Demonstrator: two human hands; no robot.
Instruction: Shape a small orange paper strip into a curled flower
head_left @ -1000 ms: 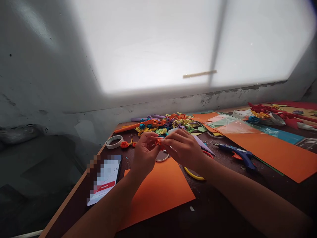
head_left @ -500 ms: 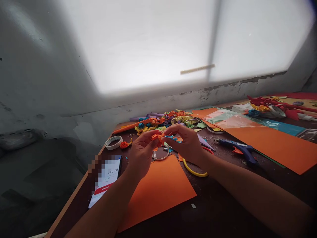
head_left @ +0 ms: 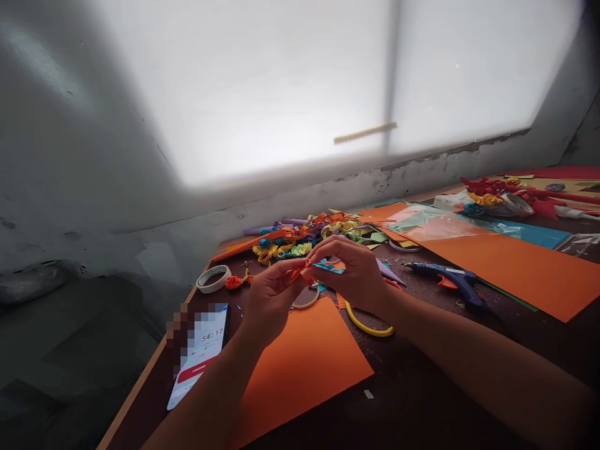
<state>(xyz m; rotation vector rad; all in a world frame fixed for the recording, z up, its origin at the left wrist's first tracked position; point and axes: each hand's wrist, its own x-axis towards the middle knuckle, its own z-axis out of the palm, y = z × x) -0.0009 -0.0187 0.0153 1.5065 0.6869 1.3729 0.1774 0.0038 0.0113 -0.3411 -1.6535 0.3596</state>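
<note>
My left hand [head_left: 269, 294] and my right hand [head_left: 351, 272] meet above the dark table [head_left: 422, 387], both pinched on a small crumpled orange paper piece [head_left: 296, 271]. Only a bit of the paper shows between the fingertips. Under the hands lie an orange paper sheet [head_left: 304, 359], a ring of tape [head_left: 307, 297] and yellow-handled scissors [head_left: 368, 322]. A small orange paper ball [head_left: 233, 282] rests left of my left hand.
A phone [head_left: 199, 353] lies near the table's left edge, with a white tape roll [head_left: 214, 278] behind it. A pile of coloured paper curls [head_left: 304, 234] sits at the back. A blue glue gun [head_left: 450, 281], a large orange sheet [head_left: 515, 272] and red paper pieces [head_left: 506, 194] are to the right.
Both hands stayed together on the orange paper piece, and the fingers shifted slightly around it. The view tilted a little, so the table contents sit slightly differently in the frame.
</note>
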